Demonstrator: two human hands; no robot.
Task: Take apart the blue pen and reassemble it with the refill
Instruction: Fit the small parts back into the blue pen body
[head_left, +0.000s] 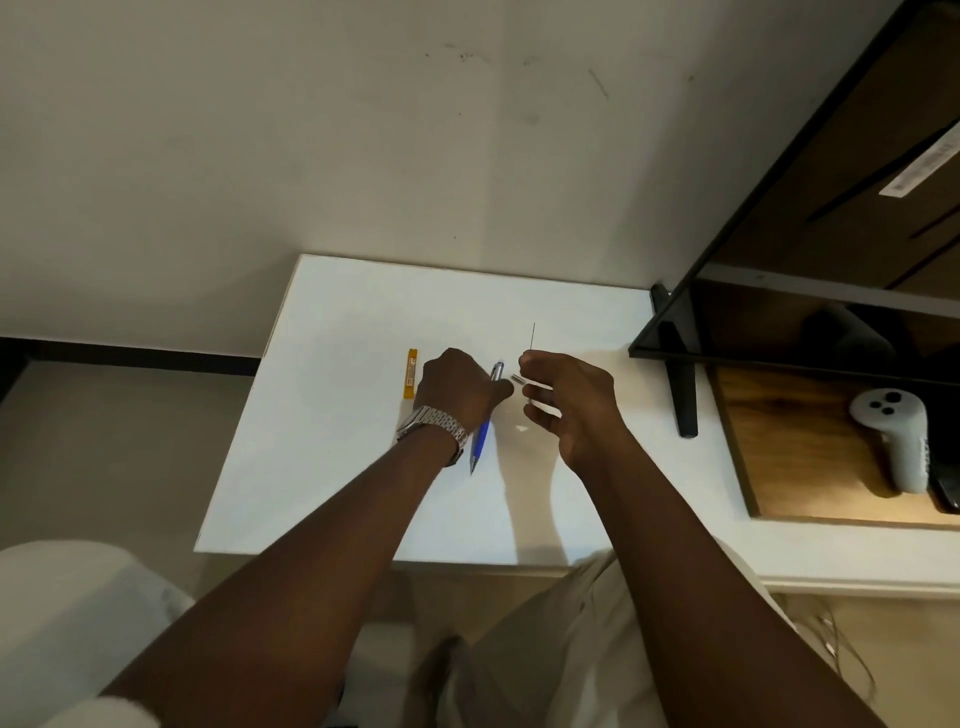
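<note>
From the head camera, a smooth white table (322, 467) sits against a plain wall. The left hand (457, 389), a metal link watch (434, 423) on its wrist, is closed around the blue pen (480, 441), whose silvery end points toward the far edge, near the table's middle. The right hand (566, 400) pinches a thin dark refill (533, 336) (hair-fine, upright) between fingertips, other fingers loosely spread. A flat orange pack (411, 374) lies just left of the left hand. The left and near parts of the table are bare.
</note>
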